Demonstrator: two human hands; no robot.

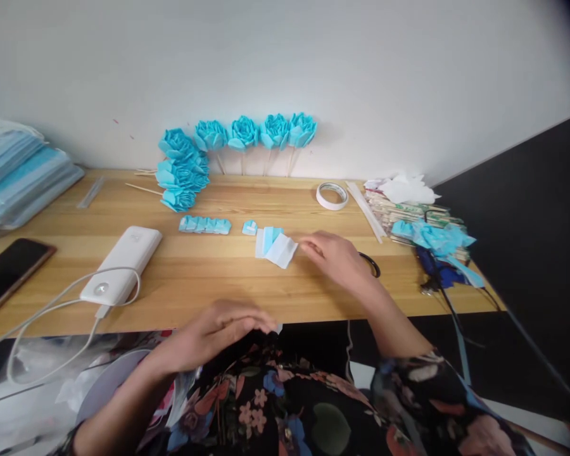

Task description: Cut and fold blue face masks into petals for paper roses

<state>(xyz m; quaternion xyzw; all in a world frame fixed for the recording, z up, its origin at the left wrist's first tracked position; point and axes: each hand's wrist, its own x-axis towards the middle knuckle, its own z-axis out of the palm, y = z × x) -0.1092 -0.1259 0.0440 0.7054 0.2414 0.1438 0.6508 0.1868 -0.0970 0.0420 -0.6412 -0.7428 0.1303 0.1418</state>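
Observation:
My right hand (330, 254) is curled, thumb and fingertips pinched at the corner of a white fabric piece (283, 251). That piece overlaps other pale and light-blue pieces (269, 239) lying flat on the table. At the table's front edge, my left hand (232, 326) has its fingers pressed together; a small whitish bit shows by the fingertips, too little to name. Left of the fabric pieces lie a small folded blue piece (249, 227) and a row of folded blue pieces (204, 225). Behind them are several blue fabric roses (244, 132) on thin sticks.
On the left are a power bank (123, 263) with a white cable, a phone (10, 272) and packed face masks (23, 174). A roll of white tape (332, 196) and white strips (365, 210) lie beyond my right hand, near blue scraps (432, 237).

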